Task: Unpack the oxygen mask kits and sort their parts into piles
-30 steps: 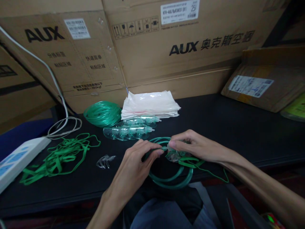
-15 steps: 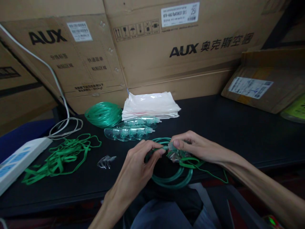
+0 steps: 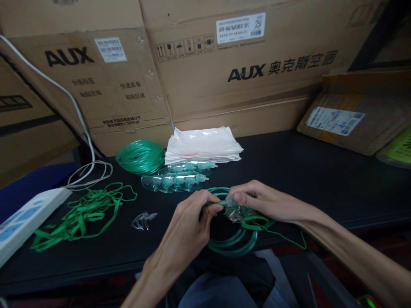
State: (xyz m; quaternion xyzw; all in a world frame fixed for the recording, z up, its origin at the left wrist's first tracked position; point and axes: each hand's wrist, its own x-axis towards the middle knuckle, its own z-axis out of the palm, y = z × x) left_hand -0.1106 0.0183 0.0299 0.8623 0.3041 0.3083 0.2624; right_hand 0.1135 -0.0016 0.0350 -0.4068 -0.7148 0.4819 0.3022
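Between the thumb and fingers of my left hand is the end of a coiled green tube. My right hand grips a clear greenish oxygen mask by its connector. The tube end meets the connector; how far it sits on it is hidden by my fingers. A green elastic strap hangs from the mask, trailing to the right beneath my right wrist. The tube's loops lie below both hands at the table's front edge.
Left of my hands are thin metal strips, green elastic straps and a white power strip. Behind stand nested masks, a tubing coil, white plastic bags and a large carton. A smaller box is right.
The whole view has shifted slightly. My two hands have come a little closer at the join, with the tube end nearer the mask's connector. Both grips stay as they were.
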